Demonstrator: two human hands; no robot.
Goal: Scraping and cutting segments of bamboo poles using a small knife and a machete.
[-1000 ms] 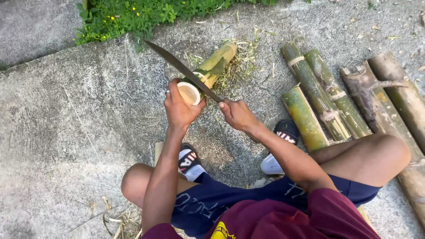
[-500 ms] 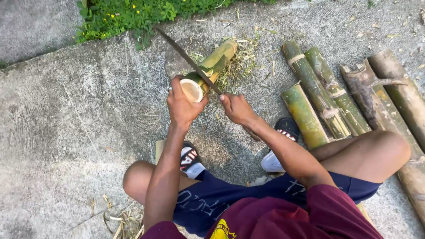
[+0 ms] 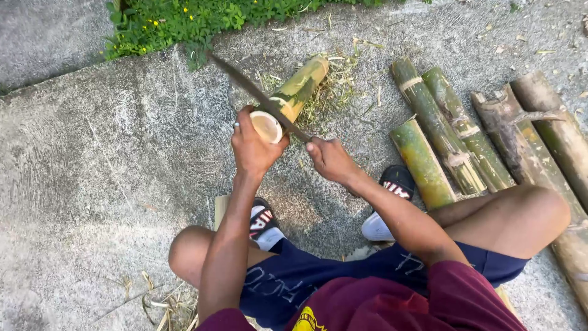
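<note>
My left hand (image 3: 254,147) grips the near cut end of a green and yellow bamboo section (image 3: 297,91), which slants up from the concrete toward me. My right hand (image 3: 331,159) is closed on the handle of a long dark machete (image 3: 257,95). Its blade lies across the top of the bamboo just behind the pale cut face (image 3: 267,127) and points up-left toward the grass. I am seated low with both knees spread, my sandalled feet below my hands.
Several cut bamboo lengths (image 3: 450,138) lie side by side on the concrete to my right. Bamboo shavings (image 3: 334,92) are scattered around the far end of the held piece. A grass patch (image 3: 202,18) borders the slab's far edge. Dry strips (image 3: 162,303) lie by my left knee.
The machete blade has swung to a steeper angle and slid along the bamboo. My right hand has shifted slightly. The left hand has kept its hold on the bamboo end.
</note>
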